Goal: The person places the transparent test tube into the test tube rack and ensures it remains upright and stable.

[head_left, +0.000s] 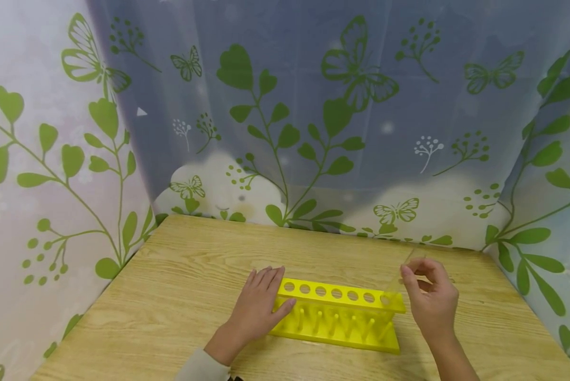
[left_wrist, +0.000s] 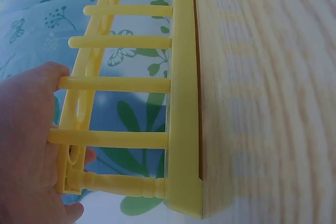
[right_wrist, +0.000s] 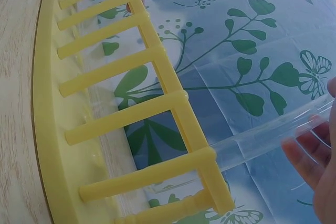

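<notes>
A yellow test tube rack [head_left: 334, 301] stands upright on the table, a row of round holes along its top bar and pegs below. My left hand [head_left: 261, 304] holds the rack's left end, fingers over the top bar and thumb along the front. At the other end my right hand [head_left: 432, 299] pinches a clear test tube [right_wrist: 252, 137] between thumb and fingers. The tube leans, and its lower part passes through the rightmost hole. In the right wrist view its faint lower end shows beneath the top bar, behind the last peg.
The wood-grain table [head_left: 209, 264] extends around the rack. Behind it hangs a blue and white curtain [head_left: 294, 174] printed with green leaves and butterflies, and similar fabric closes off both sides.
</notes>
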The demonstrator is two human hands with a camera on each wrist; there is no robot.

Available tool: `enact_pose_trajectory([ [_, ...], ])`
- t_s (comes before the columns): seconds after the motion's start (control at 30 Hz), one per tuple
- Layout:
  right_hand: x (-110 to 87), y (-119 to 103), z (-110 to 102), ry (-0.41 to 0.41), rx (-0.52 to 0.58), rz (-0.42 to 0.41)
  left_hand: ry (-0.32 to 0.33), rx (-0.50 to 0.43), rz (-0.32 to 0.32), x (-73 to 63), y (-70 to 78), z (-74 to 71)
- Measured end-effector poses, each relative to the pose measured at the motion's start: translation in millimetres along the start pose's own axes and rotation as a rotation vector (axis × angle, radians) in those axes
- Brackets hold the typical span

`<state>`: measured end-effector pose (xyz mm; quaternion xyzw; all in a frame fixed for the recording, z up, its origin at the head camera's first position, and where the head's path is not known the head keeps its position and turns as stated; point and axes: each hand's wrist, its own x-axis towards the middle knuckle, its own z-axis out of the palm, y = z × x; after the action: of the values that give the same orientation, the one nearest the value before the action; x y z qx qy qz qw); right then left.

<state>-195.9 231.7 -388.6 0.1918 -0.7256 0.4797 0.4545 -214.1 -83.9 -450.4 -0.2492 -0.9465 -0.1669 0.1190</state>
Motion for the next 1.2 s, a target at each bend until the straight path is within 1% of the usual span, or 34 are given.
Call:
enact_pose_trajectory([
  [0.13,-4.4,14,-2,0.004,-0.033,0.028,-0.004,-0.008,-0.002,-0.4,0.8,-1.3],
  [0.23,-5.9,17,-3,-0.001,-0.058,0.05,-0.005,-0.008,-0.006,-0.6,1.2,-1.5],
  [0.6,-5.5,16,-2,0.006,-0.039,0.037,0.008,-0.004,-0.005,-0.4,0.6,-0.4],
  [0.93,-4.6,22,-2,0.001,0.032,-0.013,0.009,0.003,-0.007,-0.6,1.0,-0.5],
  [1.1,-4.3,20,-1,-0.002,0.028,-0.011,0.012,-0.003,-0.006,-0.5,0.6,0.1],
  [1.2,-3.0,14,-1,-0.005,0.022,-0.001,0.013,-0.001,-0.005,-0.3,0.3,0.9],
])
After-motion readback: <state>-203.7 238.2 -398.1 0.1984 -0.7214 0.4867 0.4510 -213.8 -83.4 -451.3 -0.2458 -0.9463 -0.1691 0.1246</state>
